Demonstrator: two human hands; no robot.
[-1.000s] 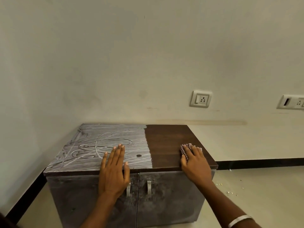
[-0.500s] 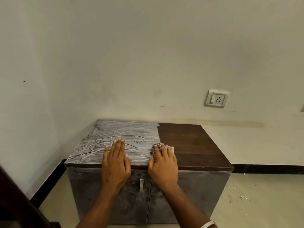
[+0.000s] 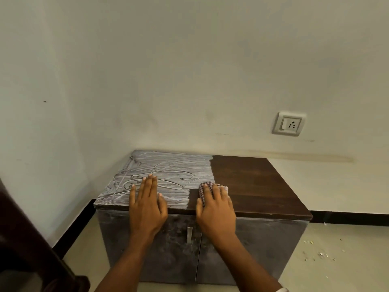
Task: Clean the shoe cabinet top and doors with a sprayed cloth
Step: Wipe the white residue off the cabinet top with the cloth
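The low shoe cabinet stands against the wall; its top (image 3: 259,186) is dark brown wood on the right and coated in white streaked dust on the left. My right hand (image 3: 216,209) lies flat with straight fingers on a checked cloth (image 3: 203,189), pressing it onto the top near the front, at the border between the dusty and wiped parts. My left hand (image 3: 147,204) rests flat on the dusty half, fingers straight. Below, the two grey doors (image 3: 252,249) look smeared with dust, and one metal handle (image 3: 189,234) shows between my wrists.
A wall socket (image 3: 288,123) sits on the wall to the right above the cabinet. Crumbs (image 3: 320,255) lie on the floor at the right. A dark wooden piece of furniture (image 3: 31,249) fills the lower left corner. A black skirting (image 3: 347,218) runs along the wall.
My right hand slid the cloth leftward from the right front of the top into the dusty half, wiping a short dark strip there. The left hand stayed put; the view shifted left.
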